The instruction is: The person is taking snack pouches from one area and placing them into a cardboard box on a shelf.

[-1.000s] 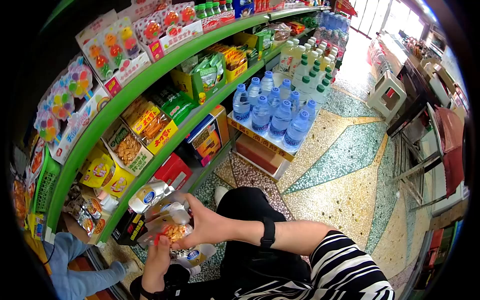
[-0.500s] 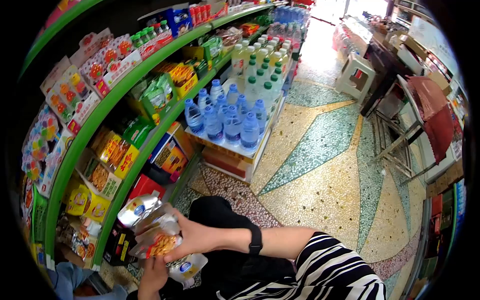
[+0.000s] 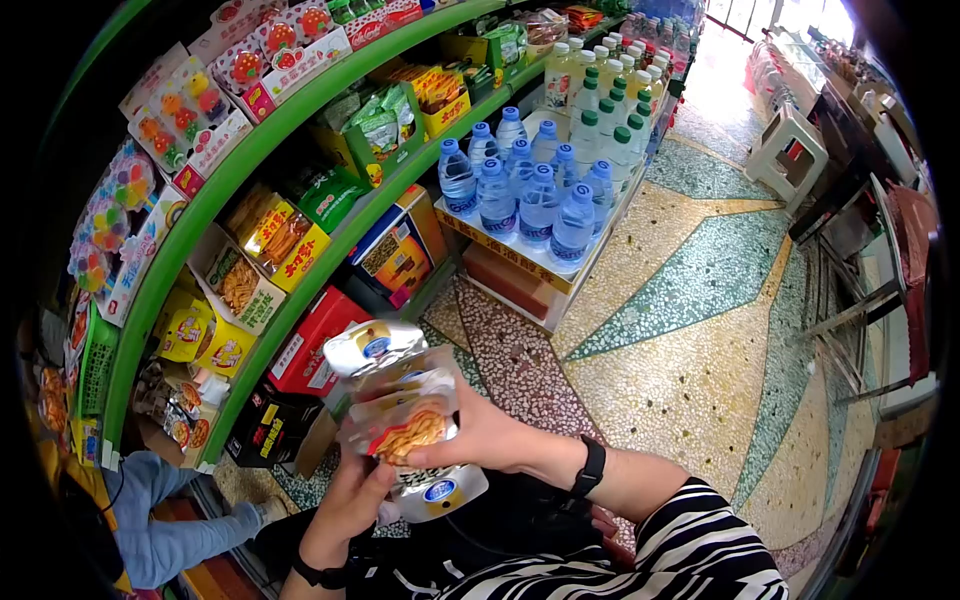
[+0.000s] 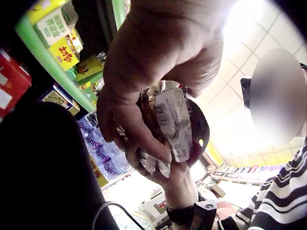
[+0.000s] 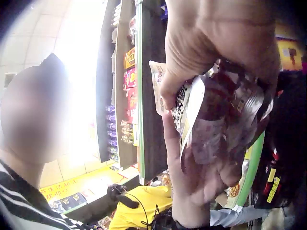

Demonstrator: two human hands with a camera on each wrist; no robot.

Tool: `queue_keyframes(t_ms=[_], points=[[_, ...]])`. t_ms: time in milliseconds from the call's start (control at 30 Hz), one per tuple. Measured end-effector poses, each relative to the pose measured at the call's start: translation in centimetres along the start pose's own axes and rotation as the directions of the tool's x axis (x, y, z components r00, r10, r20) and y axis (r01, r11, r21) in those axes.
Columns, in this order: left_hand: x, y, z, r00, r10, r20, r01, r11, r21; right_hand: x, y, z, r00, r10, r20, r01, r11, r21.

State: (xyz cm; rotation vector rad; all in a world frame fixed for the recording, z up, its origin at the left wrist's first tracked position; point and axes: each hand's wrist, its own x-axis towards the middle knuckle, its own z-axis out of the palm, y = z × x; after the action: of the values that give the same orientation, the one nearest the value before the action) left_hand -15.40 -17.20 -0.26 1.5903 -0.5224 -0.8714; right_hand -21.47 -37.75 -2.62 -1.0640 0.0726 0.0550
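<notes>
Both hands hold a bundle of shiny snack packets, fanned out in front of the lap in the head view. My right hand grips the bundle from the right side, its thumb lying on a clear-fronted packet that shows a golden-brown snack. From below left, my left hand grips the packets' lower edge. A silver pouch with a blue oval label sticks out on top; a similar pouch pokes out underneath. The left wrist view shows a packet's pale barcoded back between the hands.
Green-edged shelves with boxed snacks rise on the left. Ahead stand blue-capped water bottles on a low stand. A red box and a black box sit low beside the packets. Someone's jeans show at lower left. A stool is farther right.
The head view swung one way and back. The packets have come up and rightward, away from the low boxes, and look larger. Both hands keep hold of them.
</notes>
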Motion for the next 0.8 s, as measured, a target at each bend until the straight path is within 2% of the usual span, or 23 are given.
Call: queue_keyframes(t_ms=[67, 167, 200, 233, 300, 367, 433, 467, 633, 700, 800], points=[[0.9, 0.0, -0.1, 0.989, 0.14, 0.052, -0.139, 0.99, -0.023, 0.3, 0.2, -0.7, 1.0, -0.005, 0.021, 0.003, 0.996, 0.094], [0.7, 2.4, 0.5, 0.998, -0.054, 0.045, 0.063, 0.971, -0.232, 0.5, 0.3, -2.1, 0.999, 0.034, -0.009, -0.03, 0.968, 0.247], [0.9, 1.7, -0.2, 0.997, -0.046, 0.061, 0.059, 0.973, -0.222, 0.3, -0.1, -2.4, 0.996, 0.057, -0.072, -0.036, 0.963, 0.267], [0.9, 1.6, -0.5, 0.997, -0.072, 0.026, 0.076, 0.977, -0.202, 0.3, -0.4, -3.5, 0.994, 0.068, -0.081, -0.047, 0.971, 0.235], [0.7, 0.7, -1.6, 0.996, -0.084, -0.02, 0.08, 0.984, -0.157, 0.5, -0.2, -5.9, 0.987, -0.024, -0.157, 0.046, 0.99, 0.136], [0.3, 0.6, -2.4, 0.991, -0.118, -0.069, 0.106, 0.982, -0.154, 0.6, 0.4, -8.4, 0.96, -0.016, -0.279, 0.07, 0.98, 0.184], [0.0, -0.2, -3.7, 0.987, -0.144, -0.073, 0.129, 0.976, -0.174, 0.8, 1.5, -10.9, 0.903, -0.005, -0.429, 0.05, 0.994, 0.094], [-0.2, -0.3, -3.9, 0.983, -0.144, -0.115, 0.121, 0.975, -0.184, 0.8, 2.2, -12.2, 0.917, 0.01, -0.399, 0.031, 0.995, 0.097], [-0.8, -2.0, -7.2, 0.966, -0.197, -0.169, 0.16, 0.965, -0.21, 0.9, 6.0, -15.8, 0.871, 0.165, -0.463, -0.102, 0.982, 0.158], [-1.2, -2.5, -8.4, 0.956, -0.209, -0.204, 0.172, 0.968, -0.185, 1.2, 5.6, -15.7, 0.897, 0.178, -0.404, -0.1, 0.973, 0.206], [-2.2, -2.9, -10.7, 0.94, -0.235, -0.247, 0.2, 0.967, -0.159, 1.4, 4.0, -16.5, 0.887, 0.131, -0.444, -0.059, 0.983, 0.172]])
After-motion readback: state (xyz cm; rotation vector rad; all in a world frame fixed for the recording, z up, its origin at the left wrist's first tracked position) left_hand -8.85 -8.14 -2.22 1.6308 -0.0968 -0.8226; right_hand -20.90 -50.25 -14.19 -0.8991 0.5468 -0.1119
